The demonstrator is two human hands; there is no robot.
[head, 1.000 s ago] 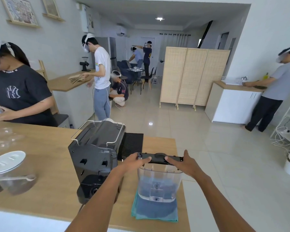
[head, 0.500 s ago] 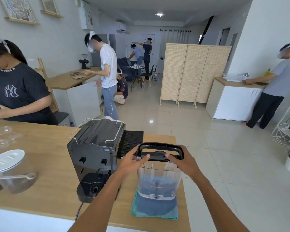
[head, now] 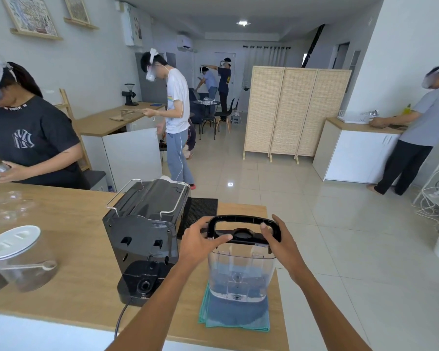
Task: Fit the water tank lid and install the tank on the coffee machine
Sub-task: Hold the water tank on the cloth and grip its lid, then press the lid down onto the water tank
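I'm looking down at the clear water tank, it's standing upright on a folded teal cloth near the front right corner of the wooden counter. Black lid is sitting on the tank's top rim w/ its handle loop tilted up toward the back. My left hand is gripping the lid's left end, fingers curled, thumb lying along the front bar. Right hand is holding the right end, fingers wrapping the handle corner, thumb on top. Can't tell if the lid is fully seated.

Coffee machine is just left of the tank, back side facing me, a narrow gap btwn them where my left forearm is crossing. The counter edge is running close along the tank's right side, open tiled floor beyond. A black mat is lying behind the tank. Lidded clear jar w/ scoop is sitting far left, well apart.
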